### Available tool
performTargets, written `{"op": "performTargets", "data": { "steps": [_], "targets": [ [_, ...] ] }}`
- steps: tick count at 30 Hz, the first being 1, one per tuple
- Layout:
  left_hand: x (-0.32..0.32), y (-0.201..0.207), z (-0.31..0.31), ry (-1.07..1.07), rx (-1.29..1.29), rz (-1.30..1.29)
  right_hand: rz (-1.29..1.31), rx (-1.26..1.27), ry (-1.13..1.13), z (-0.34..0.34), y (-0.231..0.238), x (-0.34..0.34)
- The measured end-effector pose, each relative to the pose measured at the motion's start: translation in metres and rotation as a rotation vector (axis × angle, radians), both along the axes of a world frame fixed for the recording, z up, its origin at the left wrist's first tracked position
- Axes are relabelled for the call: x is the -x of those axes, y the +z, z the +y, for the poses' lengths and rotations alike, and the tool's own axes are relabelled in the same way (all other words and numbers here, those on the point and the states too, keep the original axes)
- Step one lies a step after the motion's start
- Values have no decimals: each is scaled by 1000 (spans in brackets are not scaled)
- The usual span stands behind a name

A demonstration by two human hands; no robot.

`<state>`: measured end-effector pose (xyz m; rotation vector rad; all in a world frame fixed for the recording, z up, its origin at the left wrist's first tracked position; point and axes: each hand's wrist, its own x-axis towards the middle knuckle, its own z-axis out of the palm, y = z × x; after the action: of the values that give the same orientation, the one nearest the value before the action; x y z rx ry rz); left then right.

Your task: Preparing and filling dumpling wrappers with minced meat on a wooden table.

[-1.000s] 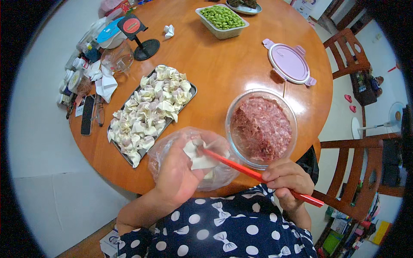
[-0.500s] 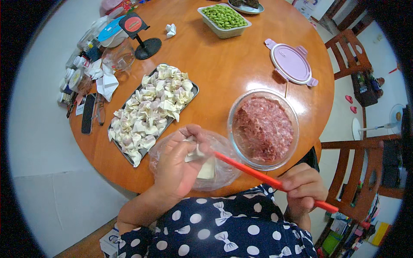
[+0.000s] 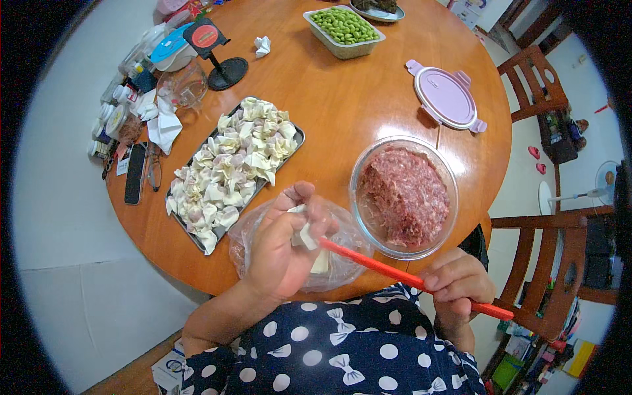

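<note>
My left hand (image 3: 283, 247) is closed around a white dumpling wrapper (image 3: 306, 234), held over a clear plastic bag of wrappers (image 3: 342, 260) at the table's near edge. My right hand (image 3: 457, 286) grips a red chopstick (image 3: 388, 266) whose tip reaches into the wrapper in my left hand. A glass bowl of pink minced meat (image 3: 403, 195) stands just right of my left hand. A dark tray (image 3: 187, 227) piled with several folded dumplings (image 3: 230, 161) lies to the left.
On the round wooden table (image 3: 342, 92) are a pink container lid (image 3: 446, 95), a tub of green beans (image 3: 343, 27), a black phone stand (image 3: 220, 62), a glass jar (image 3: 181, 84), tissues and bottles at left. Wooden chairs (image 3: 559, 263) stand to the right.
My left hand has folded tighter around the wrapper and lifted slightly. The chopstick tip has moved from beside the bowl into the wrapper, and my right hand has shifted right.
</note>
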<state>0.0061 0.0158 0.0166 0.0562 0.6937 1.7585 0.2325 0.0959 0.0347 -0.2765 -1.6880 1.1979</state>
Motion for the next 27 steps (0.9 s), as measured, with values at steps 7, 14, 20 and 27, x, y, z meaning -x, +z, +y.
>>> {"op": "performTargets", "data": {
  "steps": [7,14,20,27],
  "targets": [
    [-7,8,1,-106,-117,-27,-131,-51,118,1,2,3],
    [-10,0,-2,-95,-83,-98,-178,-428,266,1,1,18],
    [-4,-7,-1,-89,-115,-82,-227,-480,279,-1,6,21],
    [-6,7,-2,-50,-77,-69,-253,-412,303,1,2,17]
  ]
}}
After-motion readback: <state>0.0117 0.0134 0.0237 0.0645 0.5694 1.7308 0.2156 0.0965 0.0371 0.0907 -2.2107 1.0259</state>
